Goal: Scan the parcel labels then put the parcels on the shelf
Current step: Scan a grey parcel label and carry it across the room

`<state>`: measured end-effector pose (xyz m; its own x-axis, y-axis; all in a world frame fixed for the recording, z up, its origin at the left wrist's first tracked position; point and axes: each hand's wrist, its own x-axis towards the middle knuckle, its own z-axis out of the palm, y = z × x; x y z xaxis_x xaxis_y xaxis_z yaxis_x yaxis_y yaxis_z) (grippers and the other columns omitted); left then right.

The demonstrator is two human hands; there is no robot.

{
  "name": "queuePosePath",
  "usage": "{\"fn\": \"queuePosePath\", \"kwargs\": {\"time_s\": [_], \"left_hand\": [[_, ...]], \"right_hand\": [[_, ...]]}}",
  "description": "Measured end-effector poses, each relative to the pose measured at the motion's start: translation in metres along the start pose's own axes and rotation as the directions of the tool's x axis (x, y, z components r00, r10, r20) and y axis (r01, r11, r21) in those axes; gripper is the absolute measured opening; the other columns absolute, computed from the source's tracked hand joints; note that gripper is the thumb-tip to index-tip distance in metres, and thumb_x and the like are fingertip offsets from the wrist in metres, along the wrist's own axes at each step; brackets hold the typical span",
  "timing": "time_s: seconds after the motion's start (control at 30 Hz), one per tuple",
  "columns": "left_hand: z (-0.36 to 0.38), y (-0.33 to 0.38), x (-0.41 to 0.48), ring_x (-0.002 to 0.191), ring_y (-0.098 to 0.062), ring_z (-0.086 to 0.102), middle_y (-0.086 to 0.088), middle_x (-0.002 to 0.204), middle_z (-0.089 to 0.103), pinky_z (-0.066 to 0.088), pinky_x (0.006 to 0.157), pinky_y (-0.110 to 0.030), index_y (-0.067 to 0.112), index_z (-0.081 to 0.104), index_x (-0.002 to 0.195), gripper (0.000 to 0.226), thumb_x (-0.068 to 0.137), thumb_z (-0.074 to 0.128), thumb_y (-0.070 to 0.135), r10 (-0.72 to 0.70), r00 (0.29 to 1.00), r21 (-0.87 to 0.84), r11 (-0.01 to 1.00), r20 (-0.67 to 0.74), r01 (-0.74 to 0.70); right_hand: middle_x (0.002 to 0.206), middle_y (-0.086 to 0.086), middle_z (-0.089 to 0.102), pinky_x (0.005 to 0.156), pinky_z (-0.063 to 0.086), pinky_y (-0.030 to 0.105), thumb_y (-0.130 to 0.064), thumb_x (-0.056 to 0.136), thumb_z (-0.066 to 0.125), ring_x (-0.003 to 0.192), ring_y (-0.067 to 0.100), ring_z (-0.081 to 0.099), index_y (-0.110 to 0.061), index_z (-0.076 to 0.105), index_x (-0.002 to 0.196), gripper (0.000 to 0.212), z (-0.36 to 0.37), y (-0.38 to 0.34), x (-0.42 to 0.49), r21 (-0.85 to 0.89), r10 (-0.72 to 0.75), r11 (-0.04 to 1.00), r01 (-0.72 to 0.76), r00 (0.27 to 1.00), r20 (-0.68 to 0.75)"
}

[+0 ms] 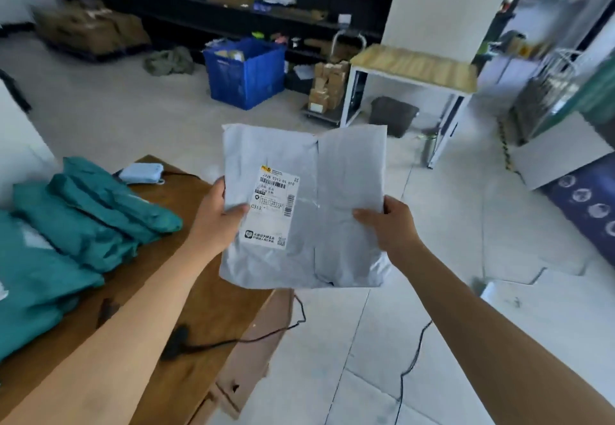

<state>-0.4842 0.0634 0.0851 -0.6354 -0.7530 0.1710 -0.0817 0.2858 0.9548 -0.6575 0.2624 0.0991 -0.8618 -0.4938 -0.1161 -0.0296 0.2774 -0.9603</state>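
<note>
The grey parcel (303,205) is held in the air just off the right edge of the counter (233,308), label (274,206) up – its left side is pinched by the left grip (219,215), thumb on the label's edge, its right side by the right grip (392,225). A scan could be botched if that thumb is left on the print, and the slick bag could be dropped – only its edges are pinched. The shelf (186,8) is well apart, so the floor cable (402,374) could get snagged underfoot.
</note>
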Motion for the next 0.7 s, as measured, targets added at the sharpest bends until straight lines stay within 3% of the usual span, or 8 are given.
{"fn": "queuePosePath", "kwargs": {"time_s": [0.17,0.23,0.33,0.47,0.6,0.7], "left_hand": [[0.138,0.058,0.075,0.09,-0.006,0.063,0.005,0.1,0.066,0.05,0.063,-0.009,0.013,0.056,0.114,0.034,0.086,0.054,-0.006,0.09,0.992,-0.085,0.993,0.084,-0.082],[0.182,0.085,0.104,0.088,-0.012,0.063,0.0,0.099,0.065,0.048,0.061,-0.009,0.009,0.057,0.112,0.03,0.086,0.055,-0.006,0.113,0.99,-0.11,0.989,0.085,-0.103],[0.232,0.121,0.147,0.075,0.002,0.057,0.003,0.089,0.063,0.043,0.054,0.0,0.01,0.058,0.104,0.027,0.085,0.055,-0.009,0.178,0.98,-0.11,0.98,0.092,-0.168],[0.276,0.142,0.219,0.079,-0.004,0.06,0.001,0.095,0.064,0.045,0.059,-0.004,0.008,0.059,0.112,0.03,0.085,0.056,-0.007,0.227,0.971,-0.116,0.969,0.08,-0.217],[0.311,0.151,0.308,0.092,-0.016,0.059,-0.002,0.101,0.062,0.046,0.073,-0.022,0.005,0.059,0.113,0.028,0.087,0.055,-0.005,0.243,0.97,-0.111,0.964,0.019,-0.24],[0.332,0.154,0.385,0.094,-0.019,0.06,-0.004,0.101,0.063,0.047,0.075,-0.023,0.0,0.06,0.114,0.028,0.086,0.055,-0.006,0.279,0.96,-0.101,0.955,-0.012,-0.279]], "right_hand": [[0.076,0.001,0.065,0.066,0.053,0.03,-0.003,0.076,0.075,0.068,0.018,0.059,-0.013,0.065,0.08,0.015,-0.129,-0.025,0.08,0.017,-0.109,0.993,0.114,0.98,-0.166],[0.075,0.0,0.063,0.058,0.053,0.022,-0.003,0.077,0.075,0.065,0.014,0.058,-0.01,0.064,0.086,0.015,-0.171,-0.04,0.108,0.007,-0.158,0.987,0.164,0.964,-0.213],[0.071,-0.005,0.06,0.045,0.045,0.008,-0.001,0.079,0.073,0.06,0.007,0.055,-0.007,0.062,0.091,0.018,-0.217,-0.061,0.151,0.007,-0.22,0.973,0.229,0.939,-0.265],[0.073,-0.007,0.061,0.043,0.042,0.006,-0.003,0.079,0.073,0.052,-0.003,0.059,-0.009,0.064,0.096,0.02,-0.247,-0.082,0.222,0.018,-0.28,0.954,0.299,0.912,-0.299],[0.077,-0.005,0.064,0.051,0.051,0.011,-0.005,0.079,0.074,0.067,0.009,0.06,-0.008,0.066,0.099,0.021,-0.254,-0.103,0.318,0.016,-0.326,0.937,0.348,0.893,-0.31],[0.076,-0.006,0.063,0.048,0.049,0.01,-0.004,0.08,0.073,0.065,0.007,0.058,-0.009,0.065,0.099,0.02,-0.251,-0.123,0.398,0.058,-0.337,0.926,0.373,0.888,-0.313]]}}
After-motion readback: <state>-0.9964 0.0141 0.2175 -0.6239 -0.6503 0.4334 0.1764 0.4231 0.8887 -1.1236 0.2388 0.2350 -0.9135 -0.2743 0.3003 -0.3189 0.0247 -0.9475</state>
